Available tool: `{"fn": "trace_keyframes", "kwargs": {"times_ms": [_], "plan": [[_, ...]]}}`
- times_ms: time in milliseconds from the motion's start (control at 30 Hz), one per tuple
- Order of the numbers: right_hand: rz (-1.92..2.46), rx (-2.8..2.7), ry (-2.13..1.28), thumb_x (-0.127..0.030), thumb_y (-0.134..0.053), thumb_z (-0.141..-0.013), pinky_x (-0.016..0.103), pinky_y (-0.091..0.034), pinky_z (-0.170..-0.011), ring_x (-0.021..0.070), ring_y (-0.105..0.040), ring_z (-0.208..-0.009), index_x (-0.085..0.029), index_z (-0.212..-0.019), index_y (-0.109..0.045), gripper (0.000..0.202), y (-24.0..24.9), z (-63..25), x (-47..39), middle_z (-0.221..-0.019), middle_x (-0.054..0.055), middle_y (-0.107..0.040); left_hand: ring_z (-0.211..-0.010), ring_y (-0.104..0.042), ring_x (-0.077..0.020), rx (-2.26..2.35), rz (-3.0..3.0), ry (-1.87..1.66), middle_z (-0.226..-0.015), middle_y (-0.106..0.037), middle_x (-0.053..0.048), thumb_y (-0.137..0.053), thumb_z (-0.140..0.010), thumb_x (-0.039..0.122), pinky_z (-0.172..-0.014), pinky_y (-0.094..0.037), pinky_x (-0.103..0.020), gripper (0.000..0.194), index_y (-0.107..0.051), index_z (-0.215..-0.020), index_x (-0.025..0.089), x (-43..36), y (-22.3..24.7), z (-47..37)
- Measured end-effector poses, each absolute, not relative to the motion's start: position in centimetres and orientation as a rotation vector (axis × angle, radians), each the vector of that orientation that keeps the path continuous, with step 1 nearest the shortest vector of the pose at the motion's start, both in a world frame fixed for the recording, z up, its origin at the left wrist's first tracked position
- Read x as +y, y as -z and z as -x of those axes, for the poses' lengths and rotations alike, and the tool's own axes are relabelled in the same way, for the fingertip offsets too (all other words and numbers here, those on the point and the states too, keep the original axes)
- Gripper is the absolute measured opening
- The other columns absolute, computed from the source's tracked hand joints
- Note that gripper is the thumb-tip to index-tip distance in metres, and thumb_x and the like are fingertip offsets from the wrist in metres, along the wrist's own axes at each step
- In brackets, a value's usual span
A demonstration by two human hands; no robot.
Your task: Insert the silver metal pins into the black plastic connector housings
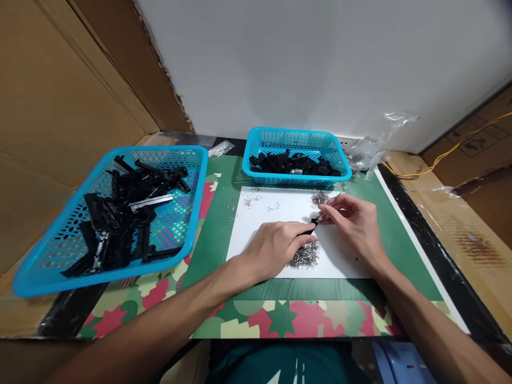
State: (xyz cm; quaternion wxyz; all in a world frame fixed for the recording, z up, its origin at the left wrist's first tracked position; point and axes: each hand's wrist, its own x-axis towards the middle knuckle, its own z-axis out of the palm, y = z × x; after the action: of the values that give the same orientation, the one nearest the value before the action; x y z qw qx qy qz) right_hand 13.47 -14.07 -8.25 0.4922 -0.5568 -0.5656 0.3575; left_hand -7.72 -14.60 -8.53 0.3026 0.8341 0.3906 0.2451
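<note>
At the tabletop's left, I see a blue basket [199, 197] of black parts. Right of it, my left hand [274, 245] pinches a small black piece [314, 221] above the white sheet [250, 229], near a heap of metal bits [306, 257]. My right hand [356, 221] pinches a slim tool [321, 217] against or just beside that piece. I judge this fine fitting or adjusting; the next move calls for a steady left pinch and precise tip control.

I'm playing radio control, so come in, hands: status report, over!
Left fingers pinching small black part. Right fingers at its end. Metal pieces pile close below left hand. Over.
</note>
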Motion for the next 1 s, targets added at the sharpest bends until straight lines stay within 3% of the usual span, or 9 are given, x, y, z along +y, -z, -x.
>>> {"fn": "trace_keyframes", "kwargs": {"times_ms": [467, 600, 733, 867, 1000], "plan": [[1.417, -1.519, -0.671, -0.035, -0.079, -0.087, 0.029, -0.054, -0.056, 0.0181, -0.072, -0.058, -0.019, -0.072, -0.069, 0.024, 8.6, -13.3, -14.3, -0.069, 0.003, -0.075, -0.113, -0.075, -0.0262, 1.075, -2.051, -0.629, -0.126, -0.078, -0.001, -0.061, -0.104, 0.039, -0.093, -0.059, -0.04, 0.03, -0.076, -0.128, 0.028, -14.3, 8.4, 7.7], [1.367, -1.43, -0.711, -0.033, -0.076, -0.089, 0.031, -0.055, -0.059, 0.0171, -0.07, -0.06, -0.019, -0.075, -0.069, 0.022, 8.6, -13.0, -14.3, -0.073, 0.004, -0.075, -0.095, -0.074, -0.0223, 1.085, -1.972, -0.647, -0.113, -0.081, -0.004, -0.057, -0.105, 0.044, -0.08, -0.056, -0.034, 0.034, -0.077, -0.125, 0.025, -14.1, 7.9, 7.8], [1.269, -1.393, -0.684, -0.033, -0.066, -0.098, 0.032, -0.055, -0.066, 0.016, -0.067, -0.065, -0.02, -0.088, -0.068, 0.017, 8.1, -13.5, -14.0, -0.073, 0.002, -0.071, -0.065, -0.056, -0.0131, 1.094, -1.784, -0.818, -0.087, -0.072, -0.002, -0.051, -0.107, 0.049, -0.059, -0.041, -0.026, 0.039, -0.073, -0.121, 0.02, -13.7, 7.5, 7.9], [1.273, -1.738, -0.698, -0.031, -0.055, -0.103, 0.031, -0.048, -0.066, 0.0171, -0.064, -0.074, -0.02, -0.097, -0.071, 0.021, 7.8, -14.6, -13.6, -0.086, 0.005, -0.074, -0.061, -0.042, -0.0096, 1.084, -1.622, -0.992, -0.082, -0.057, 0.002, -0.055, -0.105, 0.047, -0.055, -0.033, -0.024, 0.031, -0.063, -0.115, 0.019, -13.3, 7.8, 8.0], [1.343, -1.987, -0.696, -0.029, -0.059, -0.101, 0.033, -0.046, -0.07, 0.0203, -0.065, -0.081, -0.02, -0.097, -0.073, 0.017, 8.1, -14.7, -13.7, -0.093, 0.006, -0.074, -0.058, -0.035, -0.008, 1.081, -1.577, -1.033, -0.078, -0.047, 0.005, -0.054, -0.106, 0.047, -0.052, -0.028, -0.024, 0.028, -0.06, -0.106, 0.02, -13.1, 8.2, 8.0]]}}
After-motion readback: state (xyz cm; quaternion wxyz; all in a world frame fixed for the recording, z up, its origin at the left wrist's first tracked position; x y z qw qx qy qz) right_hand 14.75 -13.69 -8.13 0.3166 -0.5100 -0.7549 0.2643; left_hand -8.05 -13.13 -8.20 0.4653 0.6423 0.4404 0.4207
